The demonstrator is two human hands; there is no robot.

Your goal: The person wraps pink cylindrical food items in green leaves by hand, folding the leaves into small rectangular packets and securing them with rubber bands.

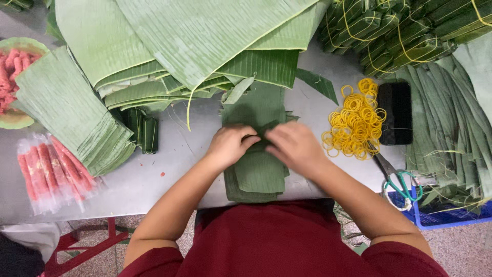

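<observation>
A stack of cut banana-leaf pieces [259,174] lies on the metal table [169,169] right in front of me. My left hand [229,146] and my right hand [294,146] meet over its middle, fingers curled in and pinching a folded leaf packet [261,134] between them. What the fold holds is hidden under my fingers.
Big banana leaves [195,36] and a leaf-strip stack [72,113] lie at the back left, beside wrapped pink sausages [51,172] and a bowl of pink meat [13,77]. Yellow rubber bands [356,123], a black phone [395,113], green-handled scissors [402,182] and tied leaf bundles [405,31] sit right.
</observation>
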